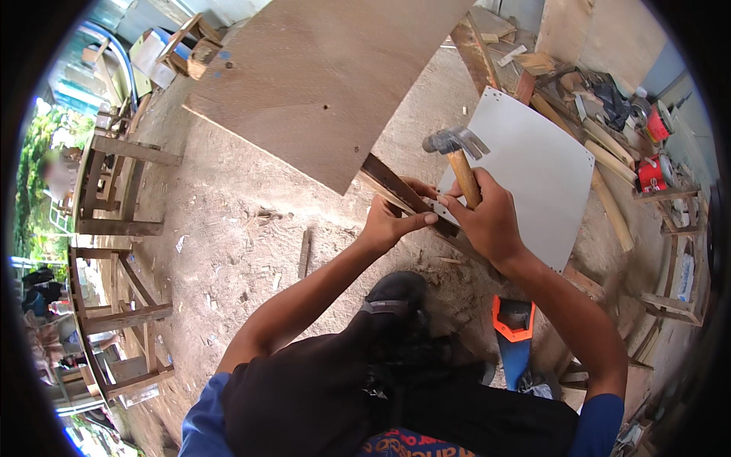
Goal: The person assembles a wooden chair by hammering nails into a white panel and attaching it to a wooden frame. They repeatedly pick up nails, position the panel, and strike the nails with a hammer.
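Note:
My right hand (493, 221) is closed around the wooden handle of a claw hammer (464, 174), its metal head raised upward. The fingertips of that hand are close to a dark wooden bar (397, 184); whether they pinch anything small cannot be made out. My left hand (390, 227) grips the bar from the near side, thumb along its top. The bar runs from beneath a large brown plywood panel (297, 91) toward the lower right. Beside the bar, on the right, lies a white board (533, 175) with small dark holes at its corners.
A saw (513, 327) with an orange handle and blue blade is near my legs. Wooden frames (122, 228) stand along the left. Timber offcuts and red cans (652, 174) crowd the right wall. Wood scraps (304, 253) litter the dusty floor.

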Available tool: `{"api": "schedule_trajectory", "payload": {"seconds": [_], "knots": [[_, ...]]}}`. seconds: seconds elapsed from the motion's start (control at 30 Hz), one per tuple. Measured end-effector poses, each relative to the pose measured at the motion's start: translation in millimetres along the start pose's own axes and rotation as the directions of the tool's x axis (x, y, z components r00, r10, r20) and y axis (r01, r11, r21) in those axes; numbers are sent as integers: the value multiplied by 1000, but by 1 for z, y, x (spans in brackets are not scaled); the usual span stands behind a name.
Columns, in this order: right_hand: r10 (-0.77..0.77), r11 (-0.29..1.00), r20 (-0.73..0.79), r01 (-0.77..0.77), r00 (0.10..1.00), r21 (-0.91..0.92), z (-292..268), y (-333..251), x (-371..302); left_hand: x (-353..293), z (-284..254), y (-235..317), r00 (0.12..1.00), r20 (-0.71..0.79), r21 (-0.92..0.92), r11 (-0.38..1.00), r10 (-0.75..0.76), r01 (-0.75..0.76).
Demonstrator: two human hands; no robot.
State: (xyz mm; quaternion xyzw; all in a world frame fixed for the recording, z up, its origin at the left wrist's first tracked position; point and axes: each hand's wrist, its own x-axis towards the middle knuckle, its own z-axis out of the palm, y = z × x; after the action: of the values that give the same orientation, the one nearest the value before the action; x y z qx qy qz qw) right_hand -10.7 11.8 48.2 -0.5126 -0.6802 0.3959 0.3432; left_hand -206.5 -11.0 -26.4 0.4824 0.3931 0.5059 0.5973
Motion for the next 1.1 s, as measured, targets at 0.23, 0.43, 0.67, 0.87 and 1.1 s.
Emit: {"api": "schedule_trajectory", "payload": {"seconds": [0.23, 0.43, 0.67, 0.87, 1.1], "knots": [[25, 1000, 50, -26, 998, 13, 5, 2, -5, 12, -25, 3, 948, 314, -116, 988, -57, 98], [-26, 999, -1, 26, 1000, 37, 5, 3, 4, 20, -74, 4, 928, 271, -498, 787, -257, 363], [-17, 1000, 10, 17, 1000, 24, 1, 9, 9, 89, -44, 32, 769, 546, 237, 942, -331, 237], [-17, 1000, 16, 17, 1000, -15, -4, 7, 11, 99, -22, 41, 764, 536, 458, 884, -359, 94], [21, 999, 46, -23, 999, 26, -7, 4, 12, 101, -22, 39, 782, 596, 391, 917, -182, -84]]}}
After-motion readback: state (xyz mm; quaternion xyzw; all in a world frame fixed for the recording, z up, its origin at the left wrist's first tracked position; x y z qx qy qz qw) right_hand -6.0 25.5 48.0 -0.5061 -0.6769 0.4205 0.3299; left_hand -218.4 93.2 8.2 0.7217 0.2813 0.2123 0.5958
